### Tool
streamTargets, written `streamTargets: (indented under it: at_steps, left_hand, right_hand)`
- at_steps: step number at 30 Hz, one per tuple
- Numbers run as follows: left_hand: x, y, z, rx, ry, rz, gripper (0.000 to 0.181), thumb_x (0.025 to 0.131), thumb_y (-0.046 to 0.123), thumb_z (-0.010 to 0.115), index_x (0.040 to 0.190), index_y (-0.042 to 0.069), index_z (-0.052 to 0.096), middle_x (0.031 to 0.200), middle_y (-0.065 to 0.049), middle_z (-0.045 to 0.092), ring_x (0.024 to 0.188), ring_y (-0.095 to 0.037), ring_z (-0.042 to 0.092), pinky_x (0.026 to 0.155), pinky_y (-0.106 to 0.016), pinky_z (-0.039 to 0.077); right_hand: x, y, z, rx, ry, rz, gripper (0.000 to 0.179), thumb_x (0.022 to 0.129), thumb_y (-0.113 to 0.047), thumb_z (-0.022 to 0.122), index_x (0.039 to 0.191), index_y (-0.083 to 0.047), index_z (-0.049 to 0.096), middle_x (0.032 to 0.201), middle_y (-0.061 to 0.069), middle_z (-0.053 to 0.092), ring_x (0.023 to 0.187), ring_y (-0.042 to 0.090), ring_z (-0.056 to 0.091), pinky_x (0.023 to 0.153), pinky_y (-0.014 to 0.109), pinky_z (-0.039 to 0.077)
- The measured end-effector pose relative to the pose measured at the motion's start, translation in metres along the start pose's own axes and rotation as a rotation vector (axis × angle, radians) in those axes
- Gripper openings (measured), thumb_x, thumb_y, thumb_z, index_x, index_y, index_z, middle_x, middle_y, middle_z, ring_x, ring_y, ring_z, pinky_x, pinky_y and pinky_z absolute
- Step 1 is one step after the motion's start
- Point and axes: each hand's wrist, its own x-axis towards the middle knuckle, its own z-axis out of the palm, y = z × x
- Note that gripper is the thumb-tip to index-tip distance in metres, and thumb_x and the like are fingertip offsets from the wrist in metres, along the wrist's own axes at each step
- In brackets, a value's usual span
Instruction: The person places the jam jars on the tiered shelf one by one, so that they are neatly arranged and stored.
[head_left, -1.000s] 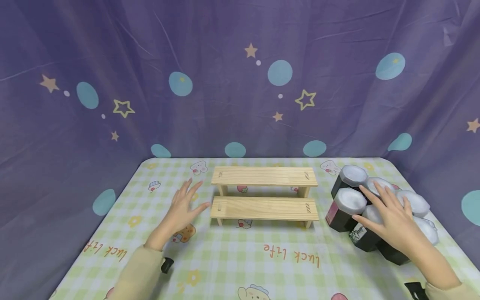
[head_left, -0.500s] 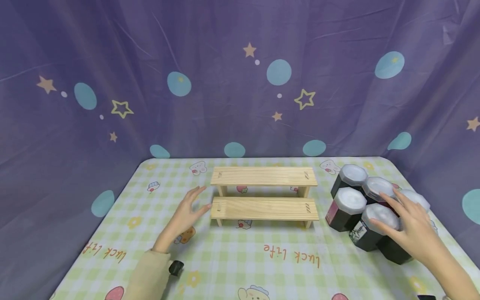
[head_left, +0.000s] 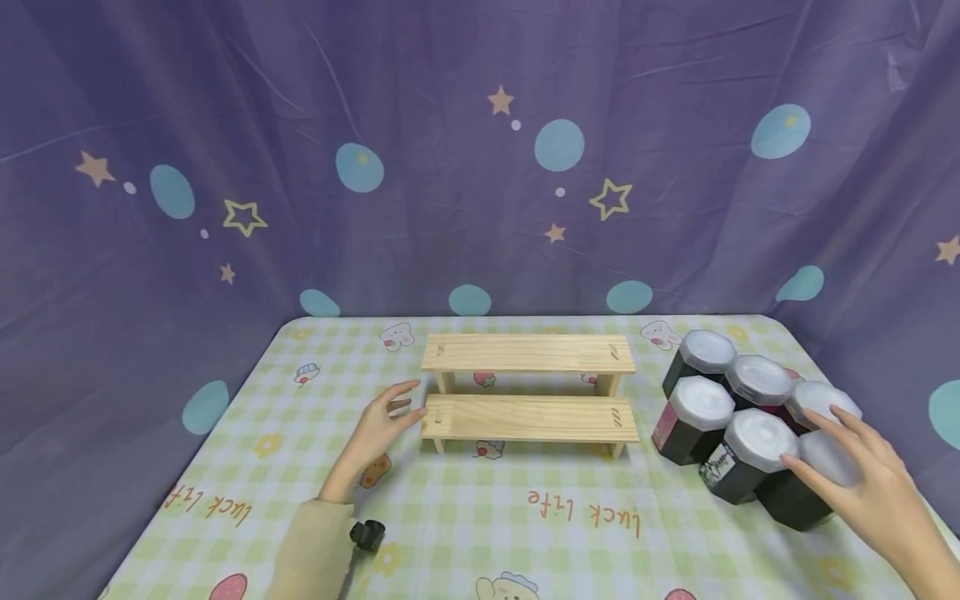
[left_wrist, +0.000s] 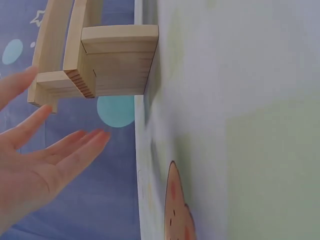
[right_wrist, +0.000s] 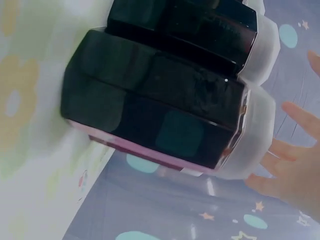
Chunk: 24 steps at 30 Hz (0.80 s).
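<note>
A two-step wooden stand (head_left: 528,417) is in the middle of the table. My left hand (head_left: 377,427) is by its left end, thumb tip right at the lower step's edge in the head view. In the left wrist view that hand's fingers (left_wrist: 82,152) are spread and hold nothing. At the right stand several dark octagonal jars (head_left: 797,502) with frosted white lids, grouped closely. Over the rightmost ones is my right hand (head_left: 873,483), fingers loosely bent and apart. Its fingertips are close to a lid (right_wrist: 257,135) in the right wrist view.
A pale green checked tablecloth (head_left: 465,508) with printed figures covers the table. Behind it and at both sides hangs a purple curtain (head_left: 450,250) with stars and blue ovals. One front jar has a black-and-white label (head_left: 717,468), another a pink one (head_left: 664,423).
My right hand has moved right and toward the front over the jars, uncovering more lids. My left hand has shifted slightly right, its fingers bending inward beside the stand. The jars stay put.
</note>
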Motion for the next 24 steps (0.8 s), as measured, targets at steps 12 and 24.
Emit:
streamTargets:
  at_steps: [12,24]
  left_hand:
    - [0.005,0.000,0.004,-0.178,-0.063,-0.113,0.050,0.083,0.012,0.062,0.127,0.000,0.044,0.126,-0.025,0.043,0.094,-0.029,0.059,0.074,-0.033,0.053]
    - [0.008,-0.002,0.004,-0.216,-0.101,-0.052,0.046,0.079,0.011,0.064,0.119,-0.005,0.050,0.108,-0.025,0.051,0.082,-0.023,0.059,0.063,-0.034,0.055]
  right_hand:
    - [-0.017,0.011,0.000,0.041,0.154,0.004,0.062,0.066,-0.011,0.075,0.123,-0.004,0.052,0.128,0.028,0.037,0.129,0.006,0.019,0.107,0.047,0.014]
    - [-0.025,0.020,0.003,0.013,0.091,0.126,0.072,0.066,-0.017,0.077,0.129,-0.006,0.044,0.127,0.030,0.033,0.122,0.044,0.023,0.087,0.068,0.021]
